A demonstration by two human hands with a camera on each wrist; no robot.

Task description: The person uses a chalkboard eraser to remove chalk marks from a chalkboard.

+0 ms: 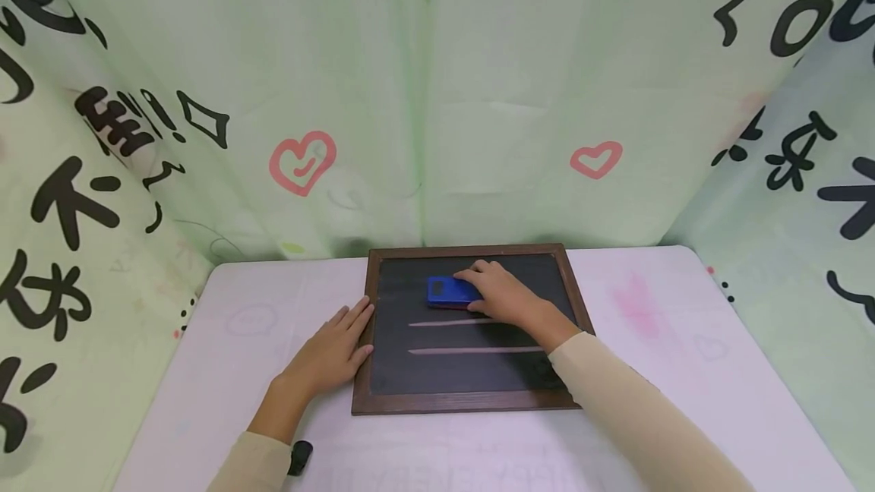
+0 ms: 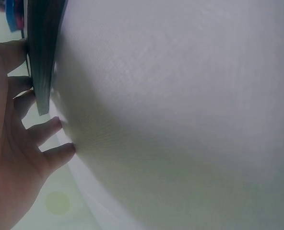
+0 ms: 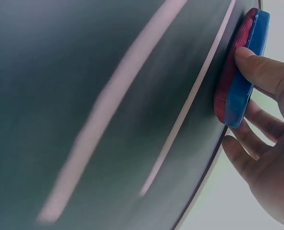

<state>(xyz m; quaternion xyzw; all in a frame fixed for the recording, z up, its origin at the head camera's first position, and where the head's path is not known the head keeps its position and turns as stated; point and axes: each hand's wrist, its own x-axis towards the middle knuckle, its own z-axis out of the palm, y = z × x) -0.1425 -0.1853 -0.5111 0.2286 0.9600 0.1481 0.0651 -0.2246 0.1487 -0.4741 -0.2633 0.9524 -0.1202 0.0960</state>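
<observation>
Eraser (image 1: 450, 291): blue back, red felt face down on the chalkboard (image 1: 472, 378), sitting in the board's far half, left of centre. Long axis runs left-right, parallel to the two chalk lines (image 1: 475, 350).

Nearest: a small black object (image 1: 300, 457) on the table by the left sleeve; too small to identify.

Left hand (image 1: 331, 354) flat on the white table (image 1: 683, 370), fingers straight and spread, tips touching the board's wooden frame on its left edge. It holds nothing.

Right hand (image 1: 502, 294) over the board's middle, thumb and fingers curled round the eraser from its right end; the right wrist view shows the thumb (image 3: 262, 72) pressing the blue back. This hand is the one on the eraser; the left is well apart from it.

Both chalk lines lie on the near side of the eraser, the upper one just beside it, partly under the right hand. Nothing else is on the board.

Far: green printed curtain (image 1: 424, 97) behind the table.
</observation>
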